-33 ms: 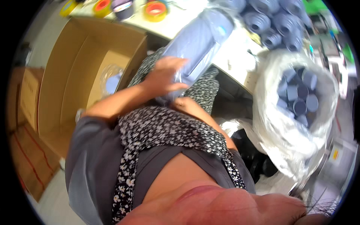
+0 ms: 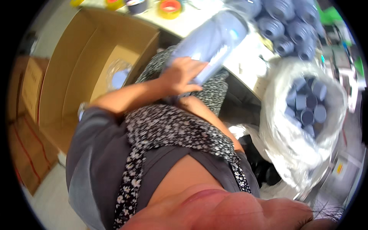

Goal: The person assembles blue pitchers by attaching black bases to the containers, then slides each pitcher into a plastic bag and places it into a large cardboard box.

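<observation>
A large grey-blue plastic bottle (image 2: 214,40), wrapped in clear film, slants from my lap up over the table's edge. My left hand (image 2: 183,76) lies across its side, fingers stretched out and thumb apart. At the near end of the bottle, my right hand (image 2: 188,102) is closed around the wrapped end, most of its fingers hidden beneath. To the left stands an open cardboard box (image 2: 73,69) holding a grey-blue item in clear film (image 2: 119,78).
Several grey-blue bottles (image 2: 283,23) stand at the table's (image 2: 184,19) far right. A plastic-lined bag (image 2: 268,111) of round grey-blue caps (image 2: 306,103) sits to the right. Tape rolls (image 2: 170,8) lie along the back. Another carton (image 2: 34,84) stands far left.
The view has shifted slightly, so the surroundings appear farther right. My left hand has slid a little to the right over the bottle, covering a recess that showed before.
</observation>
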